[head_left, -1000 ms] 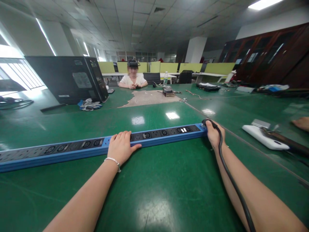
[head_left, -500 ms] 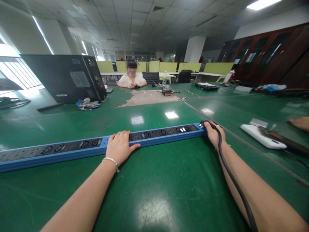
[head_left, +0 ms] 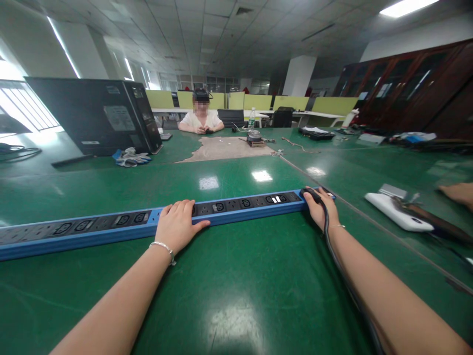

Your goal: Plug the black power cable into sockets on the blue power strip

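A long blue power strip [head_left: 236, 215] with black sockets lies across the green table, running off the left edge. My left hand [head_left: 177, 224] rests over its middle, fingers over the far side and thumb along the near side. At the strip's right end, my right hand [head_left: 322, 207] is closed round a black plug [head_left: 310, 193], which sits against the top of the strip. From the plug a thick black cable [head_left: 334, 251] runs down along my right forearm. The plug's front is hidden, so how far it sits in a socket cannot be seen.
A black computer case [head_left: 96, 116] stands at the back left, with gloves [head_left: 131, 157] beside it. A white device [head_left: 397, 212] lies at the right, near another person's hand [head_left: 456, 192]. Across the table [head_left: 229, 172] sits a person [head_left: 201, 118].
The plug in my right hand has gone from tilted, with its prongs showing, to lying against the strip's top. The view has shifted slightly; my left hand stays on the strip.
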`<action>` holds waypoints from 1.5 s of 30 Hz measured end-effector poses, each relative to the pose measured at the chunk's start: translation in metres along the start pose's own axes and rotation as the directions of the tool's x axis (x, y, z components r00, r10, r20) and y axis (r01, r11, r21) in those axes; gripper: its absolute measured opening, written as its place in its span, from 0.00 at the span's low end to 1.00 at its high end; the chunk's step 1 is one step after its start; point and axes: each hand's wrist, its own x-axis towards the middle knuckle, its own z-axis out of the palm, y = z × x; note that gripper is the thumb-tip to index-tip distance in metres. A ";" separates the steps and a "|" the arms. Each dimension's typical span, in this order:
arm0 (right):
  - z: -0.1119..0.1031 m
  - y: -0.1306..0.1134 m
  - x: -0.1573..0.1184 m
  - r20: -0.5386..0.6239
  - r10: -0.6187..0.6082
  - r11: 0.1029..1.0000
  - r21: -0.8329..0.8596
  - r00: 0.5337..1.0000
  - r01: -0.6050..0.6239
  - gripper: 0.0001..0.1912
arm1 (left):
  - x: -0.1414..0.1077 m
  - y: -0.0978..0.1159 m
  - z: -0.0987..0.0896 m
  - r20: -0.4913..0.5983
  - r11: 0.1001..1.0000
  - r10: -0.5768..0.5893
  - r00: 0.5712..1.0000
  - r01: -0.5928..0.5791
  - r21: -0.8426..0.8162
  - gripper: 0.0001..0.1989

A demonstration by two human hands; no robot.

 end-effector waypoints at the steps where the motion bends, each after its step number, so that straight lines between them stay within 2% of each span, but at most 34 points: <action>1: 0.000 0.000 0.000 0.001 0.013 1.000 0.004 1.000 -0.013 0.21 | 0.000 0.000 0.000 -0.003 1.000 -0.001 1.000 0.001 0.002 0.32; 6: 0.000 -0.005 -0.001 0.015 0.053 0.998 0.028 0.999 -0.053 0.21 | 0.000 0.001 -0.001 -0.003 1.000 -0.003 1.000 0.003 -0.002 0.31; 12: 0.000 -0.012 -0.004 0.002 0.189 0.979 0.083 0.982 -0.188 0.22 | -0.001 0.000 0.000 -0.010 1.000 -0.005 1.000 0.005 -0.005 0.32; 16: -0.003 -0.009 0.002 0.086 0.256 0.964 0.052 0.963 -0.261 0.22 | 0.000 0.000 0.000 -0.013 1.000 0.001 1.000 -0.001 -0.011 0.32; 20: -0.005 -0.009 0.002 0.127 0.220 0.974 0.030 0.967 -0.225 0.22 | 0.000 0.000 0.000 -0.012 1.000 -0.005 1.000 0.005 -0.003 0.32; 25: -0.003 -0.015 -0.005 -0.014 0.122 0.992 0.004 0.992 -0.122 0.20 | 0.001 0.002 -0.002 0.004 1.000 -0.010 1.000 0.010 0.002 0.31; 28: -0.003 -0.015 -0.005 -0.087 0.074 0.996 0.060 0.993 -0.069 0.20 | 0.001 0.002 -0.003 0.003 1.000 -0.015 1.000 0.015 0.012 0.32; 33: -0.005 -0.017 0.000 -0.097 0.126 0.969 0.227 0.987 -0.102 0.19 | 0.001 0.002 -0.002 -0.002 1.000 -0.013 1.000 0.013 0.017 0.32; 35: -0.007 -0.024 0.003 -0.190 0.177 0.934 0.342 0.966 -0.104 0.19 | 0.002 0.001 -0.002 -0.004 1.000 -0.010 1.000 0.010 0.017 0.32; 38: -0.011 -0.037 0.007 -0.356 0.259 0.865 0.499 0.898 -0.052 0.22 | 0.001 0.001 -0.002 -0.006 1.000 -0.004 1.000 0.004 0.019 0.33; 39: -0.013 -0.041 0.007 -0.353 0.256 0.857 0.514 0.900 -0.042 0.23 | 0.001 0.001 -0.002 -0.007 1.000 -0.003 1.000 0.003 0.019 0.33; 42: -0.013 -0.049 0.003 -0.210 0.142 0.885 0.464 0.967 -0.029 0.21 | 0.001 0.001 -0.002 -0.010 1.000 -0.002 1.000 0.002 0.016 0.33; 45: -0.008 -0.052 -0.002 -0.131 0.049 0.931 0.365 0.990 0.002 0.18 | 0.001 0.000 -0.001 -0.007 1.000 -0.005 1.000 0.005 0.015 0.33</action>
